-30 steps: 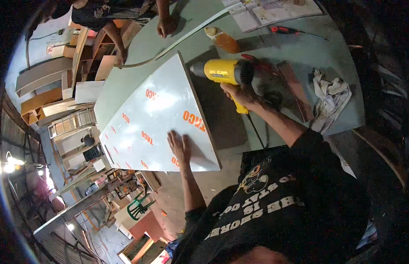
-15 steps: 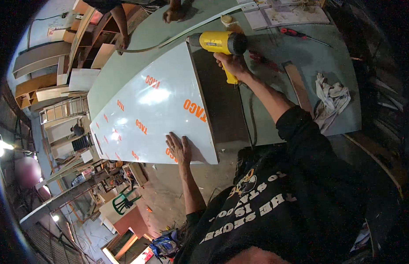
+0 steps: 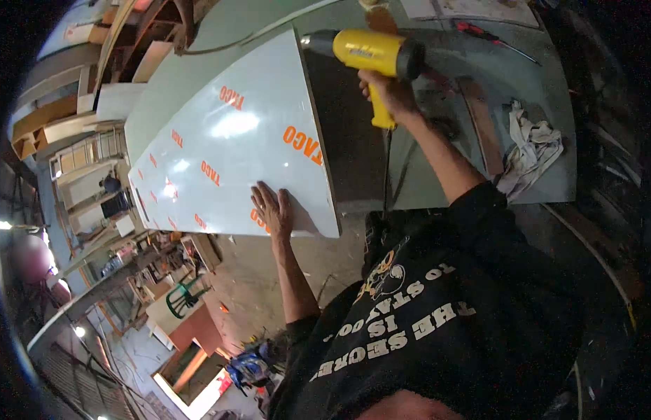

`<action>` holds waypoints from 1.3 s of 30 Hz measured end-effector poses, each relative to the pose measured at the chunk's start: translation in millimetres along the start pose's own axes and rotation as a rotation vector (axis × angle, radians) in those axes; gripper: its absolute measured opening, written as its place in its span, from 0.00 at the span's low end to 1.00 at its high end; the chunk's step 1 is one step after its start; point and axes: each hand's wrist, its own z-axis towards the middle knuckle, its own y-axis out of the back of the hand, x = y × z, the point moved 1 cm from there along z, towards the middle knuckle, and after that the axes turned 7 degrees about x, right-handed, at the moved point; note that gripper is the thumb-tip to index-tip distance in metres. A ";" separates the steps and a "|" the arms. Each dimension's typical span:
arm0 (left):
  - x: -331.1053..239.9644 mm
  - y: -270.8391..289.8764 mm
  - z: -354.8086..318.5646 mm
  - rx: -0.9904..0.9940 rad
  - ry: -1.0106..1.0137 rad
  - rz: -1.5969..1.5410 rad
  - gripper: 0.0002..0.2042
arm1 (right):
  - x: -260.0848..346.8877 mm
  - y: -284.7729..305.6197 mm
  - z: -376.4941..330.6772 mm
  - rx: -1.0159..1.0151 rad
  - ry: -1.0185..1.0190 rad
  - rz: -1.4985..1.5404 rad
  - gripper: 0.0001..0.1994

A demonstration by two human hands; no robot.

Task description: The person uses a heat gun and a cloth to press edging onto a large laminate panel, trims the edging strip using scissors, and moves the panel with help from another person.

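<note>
My right hand (image 3: 392, 94) grips the handle of a yellow heat gun (image 3: 371, 52). Its metal nozzle points left at the far right corner of a glossy white panel (image 3: 248, 150) with orange lettering. My left hand (image 3: 273, 206) lies flat on the panel's near part, fingers spread. The panel rests on a grey-green worktable (image 3: 416, 168). From the base of the heat gun's handle a dark cord (image 3: 387, 157) runs toward me.
Right of the heat gun lie a red-handled screwdriver (image 3: 500, 42), a brown strip (image 3: 481, 126) and a crumpled white rag (image 3: 532, 147). A long thin strip (image 3: 269, 26) curves beyond the panel. Another person's hand (image 3: 184, 38) is at the far left. Shelving and boards stand leftward.
The heat gun has shifted right and slightly toward the far side in view, its nozzle now just off the panel's edge. The other person's second hand has left the view.
</note>
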 end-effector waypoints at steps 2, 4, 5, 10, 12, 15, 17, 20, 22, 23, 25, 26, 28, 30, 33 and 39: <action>5.7 4.2 2.9 -0.014 -0.030 0.070 0.35 | -9.4 13.2 5.8 0.074 -0.059 -0.024 0.15; -24.8 13.0 2.9 0.020 0.051 -0.147 0.36 | -19.5 29.5 -4.9 0.114 -0.082 -0.055 0.15; -7.4 11.5 -3.4 0.015 0.076 -0.145 0.36 | -18.9 25.8 -12.3 0.191 -0.085 -0.071 0.15; -16.4 38.3 -8.7 0.084 -0.022 -0.173 0.37 | -30.6 21.3 -74.7 0.210 -0.083 -0.102 0.14; -13.9 45.0 -11.1 0.127 -0.030 -0.237 0.38 | -34.7 23.6 -98.9 0.188 -0.119 -0.052 0.13; -14.4 50.3 -9.6 0.169 -0.060 -0.239 0.38 | -36.0 25.8 -131.5 0.098 -0.198 0.027 0.11; -8.3 50.0 -13.2 0.171 -0.075 -0.275 0.38 | -42.0 25.2 -148.9 0.192 -0.217 -0.007 0.11; -7.0 49.7 -15.3 0.153 -0.114 -0.245 0.38 | -58.9 21.3 -173.6 0.234 -0.231 -0.027 0.11; -4.4 46.6 -16.6 0.139 -0.118 -0.263 0.38 | -60.0 17.8 -193.0 0.212 -0.251 -0.039 0.12; -1.9 44.3 -16.3 0.126 -0.121 -0.264 0.38 | -59.6 15.3 -200.7 0.192 -0.270 -0.032 0.12; 2.1 40.2 -14.2 0.108 -0.142 -0.255 0.39 | -71.0 24.7 -216.0 0.184 -0.311 -0.017 0.12; 4.2 39.0 -14.4 0.093 -0.154 -0.251 0.39 | -74.4 27.9 -223.4 0.253 -0.334 -0.015 0.12; 7.7 36.8 -12.3 0.038 -0.201 -0.214 0.39 | -76.6 28.0 -235.5 0.318 -0.358 -0.022 0.12; 11.7 33.7 -16.6 0.038 -0.193 -0.224 0.39 | -74.6 20.3 -243.1 0.312 -0.329 -0.050 0.12; 11.0 34.5 -13.9 0.036 -0.203 -0.247 0.38 | -77.6 21.4 -228.4 0.249 -0.199 -0.090 0.12; 12.7 40.2 -11.6 0.077 -0.254 -0.212 0.38 | -62.4 19.8 -197.4 0.210 -0.174 -0.111 0.12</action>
